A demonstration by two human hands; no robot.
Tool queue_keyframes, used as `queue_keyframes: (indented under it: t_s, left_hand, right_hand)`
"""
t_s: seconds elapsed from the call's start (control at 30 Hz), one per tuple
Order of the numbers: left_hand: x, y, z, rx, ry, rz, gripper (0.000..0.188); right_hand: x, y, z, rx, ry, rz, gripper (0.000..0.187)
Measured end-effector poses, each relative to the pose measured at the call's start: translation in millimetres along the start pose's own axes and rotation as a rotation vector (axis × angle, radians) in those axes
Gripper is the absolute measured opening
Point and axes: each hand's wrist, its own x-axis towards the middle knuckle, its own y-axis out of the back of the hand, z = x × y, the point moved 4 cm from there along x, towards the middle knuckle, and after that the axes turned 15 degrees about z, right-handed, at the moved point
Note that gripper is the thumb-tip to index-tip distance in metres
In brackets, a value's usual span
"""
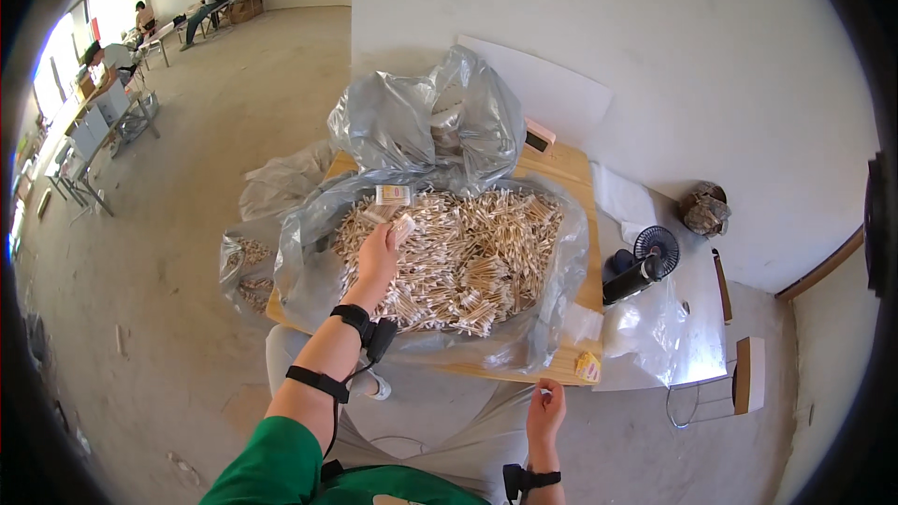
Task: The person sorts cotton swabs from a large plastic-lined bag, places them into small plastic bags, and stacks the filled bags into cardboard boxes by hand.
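A big heap of cotton swabs (486,266) with pale sticks and white tips lies in an opened grey plastic bag (309,266) on a wooden table (571,187). Over the heap's left part, my left hand (377,257) is closed on a small clear box (403,228), whose contents are too small to tell. Just beyond it, a small box with a yellow and white label (393,194) rests on the swabs. My right hand (545,409) hangs near the table's front edge with its fingers curled; whether they hold anything is hidden. A yellow-labelled packet (587,367) lies on the near right corner.
Another grey bag (430,122) bulges behind the heap, and a bag of swabs (245,271) hangs at the left. On the right side table (702,346) are a black fan (657,248), a dark bottle (633,281) and clear plastic. Several people sit at far-left tables.
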Motion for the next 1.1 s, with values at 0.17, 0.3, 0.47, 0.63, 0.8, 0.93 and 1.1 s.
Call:
queue_keyframes:
  t_s: [0.17,0.3,0.47,0.63,0.8,0.93,1.1]
  left_hand:
    - [-8.6,25.9,0.5,-0.129,-0.044,0.185,0.015]
    - [-45.5,46.9,43.3,-0.368,0.084,0.104,0.014]
    - [-119.5,50.5,77.2,-0.465,0.115,-0.400,0.018]
    - [-153.4,55.1,63.6,-0.707,0.406,-0.526,0.024]
    - [-174.1,54.9,54.0,-0.706,0.478,-0.991,0.023]
    - [-176.0,60.9,58.7,-0.683,0.601,-0.861,0.020]
    - [-175.0,67.2,70.9,-0.561,0.294,-0.645,0.019]
  right_hand:
    - [0.7,-32.2,-43.5,-0.083,0.191,-0.085,0.014]
    - [-3.0,-74.0,-63.9,0.173,0.150,-0.204,0.019]
    - [-8.8,-119.3,-102.5,0.525,-0.143,-0.383,0.030]
    - [-10.7,-113.9,-101.6,0.481,-0.194,-0.391,0.034]
    - [-13.3,-104.3,-92.0,0.545,-0.330,-0.338,0.033]
    - [-14.1,-96.5,-89.4,0.072,0.350,-0.072,0.034]
    - [-42.5,-93.3,-134.0,0.133,0.417,-0.339,0.033]
